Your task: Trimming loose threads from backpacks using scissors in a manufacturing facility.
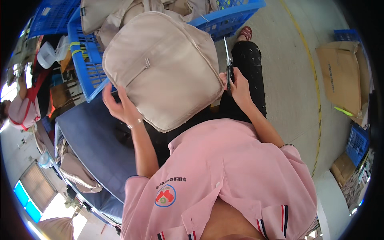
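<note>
A beige backpack (164, 76) with a zip and a small pull on its panel lies tilted across my lap and the edge of a blue crate. My left hand (122, 106) is at the backpack's lower left edge, its fingers apart and slightly bent; whether the fingertips press on the fabric is hard to see. At the right side, my right hand (239, 86) is closed round the black handles of a pair of scissors (229, 64). The blades point away from me, beside the bag's right edge. Some of the right fingers rest close against the fabric.
The blue plastic crate (86, 66) holds more beige bags (120, 20). On the left are a dark blue padded surface (92, 140) and another person (26, 100). A cardboard box (340, 76) stands at right, beyond a yellow floor line (312, 68).
</note>
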A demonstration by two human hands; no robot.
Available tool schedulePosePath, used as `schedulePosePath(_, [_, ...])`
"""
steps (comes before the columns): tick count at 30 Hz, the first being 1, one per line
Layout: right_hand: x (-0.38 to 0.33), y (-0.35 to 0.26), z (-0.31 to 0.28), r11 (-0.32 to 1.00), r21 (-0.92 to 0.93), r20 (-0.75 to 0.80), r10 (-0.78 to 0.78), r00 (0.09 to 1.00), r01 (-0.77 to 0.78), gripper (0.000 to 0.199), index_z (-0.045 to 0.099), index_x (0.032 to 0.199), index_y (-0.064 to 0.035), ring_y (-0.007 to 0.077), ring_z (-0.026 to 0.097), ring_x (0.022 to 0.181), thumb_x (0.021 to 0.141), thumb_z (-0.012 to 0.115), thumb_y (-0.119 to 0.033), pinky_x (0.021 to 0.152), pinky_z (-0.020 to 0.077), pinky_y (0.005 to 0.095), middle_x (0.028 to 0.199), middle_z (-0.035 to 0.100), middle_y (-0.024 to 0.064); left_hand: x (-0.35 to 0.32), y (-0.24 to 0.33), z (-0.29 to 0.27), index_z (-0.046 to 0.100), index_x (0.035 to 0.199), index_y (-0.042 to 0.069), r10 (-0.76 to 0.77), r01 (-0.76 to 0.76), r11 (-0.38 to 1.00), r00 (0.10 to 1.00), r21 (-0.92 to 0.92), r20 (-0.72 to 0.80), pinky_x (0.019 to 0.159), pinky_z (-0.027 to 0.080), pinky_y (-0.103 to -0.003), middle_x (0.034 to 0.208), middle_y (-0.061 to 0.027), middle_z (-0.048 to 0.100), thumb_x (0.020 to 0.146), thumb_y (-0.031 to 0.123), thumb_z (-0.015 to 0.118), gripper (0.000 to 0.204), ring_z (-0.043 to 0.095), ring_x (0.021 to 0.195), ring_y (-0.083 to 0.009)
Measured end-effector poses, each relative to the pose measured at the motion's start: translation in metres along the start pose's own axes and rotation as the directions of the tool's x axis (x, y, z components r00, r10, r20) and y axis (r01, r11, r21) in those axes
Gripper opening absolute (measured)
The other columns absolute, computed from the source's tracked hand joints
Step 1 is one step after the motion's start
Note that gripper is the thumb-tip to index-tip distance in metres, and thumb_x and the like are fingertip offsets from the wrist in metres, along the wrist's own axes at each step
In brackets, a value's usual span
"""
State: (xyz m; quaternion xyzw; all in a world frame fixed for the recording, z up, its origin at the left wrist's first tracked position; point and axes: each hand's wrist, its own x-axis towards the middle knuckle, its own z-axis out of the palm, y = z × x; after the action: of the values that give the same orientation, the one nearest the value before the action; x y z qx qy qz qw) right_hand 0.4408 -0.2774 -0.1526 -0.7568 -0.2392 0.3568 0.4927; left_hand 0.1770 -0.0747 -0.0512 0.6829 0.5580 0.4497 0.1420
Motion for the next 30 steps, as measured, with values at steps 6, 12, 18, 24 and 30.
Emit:
schedulePosePath(6, [0.028, -0.039, 0.018, 0.985, -0.042, -0.032, -0.168, 0.985, 0.166, 0.050, 0.050, 0.084, -0.0013, 0.0188, 0.044, 0.056, 0.089, 0.072, -0.045, 0.055, 0.0408, 0.0341, 0.062, 0.049, 0.0112, -0.120, -0.056, -0.042, 0.063, 0.112, -0.004, -0.585, 0.611, 0.679, 0.785, -0.406, 0.203, 0.081, 0.045, -0.022, 0.098, 0.0001, 0.063, 0.100, 0.018, 0.061, 0.025, 0.055, 0.088, -0.0068])
schedulePosePath(12, [0.024, -0.069, 0.037, 0.959, -0.168, 0.019, -0.230, 0.973, 0.229, 0.045, 0.054, 0.086, 0.0000, 0.0135, 0.050, 0.064, 0.091, 0.071, -0.041, 0.060, 0.0422, 0.0306, 0.069, 0.053, 0.0090, -0.108, -0.063, -0.035, 0.067, 0.108, -0.001, -0.690, 0.648, 0.505, 0.700, -0.570, 0.185, 0.079, 0.046, -0.021, 0.095, 0.0010, 0.066, 0.099, 0.017, 0.063, 0.021, 0.057, 0.085, -0.0064])
schedulePosePath(18, [0.027, -0.070, 0.052, 0.936, -0.309, 0.116, -0.141, 0.983, 0.171, 0.060, 0.052, 0.088, -0.0010, 0.0348, 0.064, 0.069, 0.087, 0.066, -0.060, 0.063, 0.0478, 0.0418, 0.071, 0.061, 0.0159, -0.083, -0.081, -0.044, 0.067, 0.110, -0.002, -0.689, 0.667, 0.428, 0.678, -0.610, 0.258, 0.083, 0.050, -0.024, 0.100, -0.0024, 0.069, 0.097, 0.016, 0.064, 0.023, 0.062, 0.090, -0.0101])
schedulePosePath(24, [0.047, -0.088, 0.058, 0.818, -0.519, 0.122, -0.218, 0.968, 0.250, 0.068, 0.052, 0.094, 0.0017, 0.0420, 0.068, 0.079, 0.087, 0.061, -0.066, 0.069, 0.0517, 0.0471, 0.079, 0.067, 0.0211, -0.092, -0.092, -0.039, 0.067, 0.111, -0.003, -0.716, 0.681, 0.405, 0.651, -0.610, 0.251, 0.086, 0.050, -0.025, 0.104, -0.0039, 0.069, 0.096, 0.017, 0.066, 0.024, 0.063, 0.093, -0.0117])
schedulePosePath(30, [0.061, -0.088, 0.061, 0.777, -0.551, 0.132, -0.279, 0.951, 0.304, 0.067, 0.051, 0.090, 0.0015, 0.0444, 0.066, 0.069, 0.087, 0.062, -0.064, 0.062, 0.0520, 0.0495, 0.070, 0.065, 0.0210, -0.094, -0.099, -0.036, 0.067, 0.112, -0.003, -0.715, 0.689, 0.390, 0.645, -0.610, 0.271, 0.087, 0.050, -0.025, 0.105, -0.0042, 0.069, 0.096, 0.017, 0.066, 0.026, 0.063, 0.095, -0.0122])
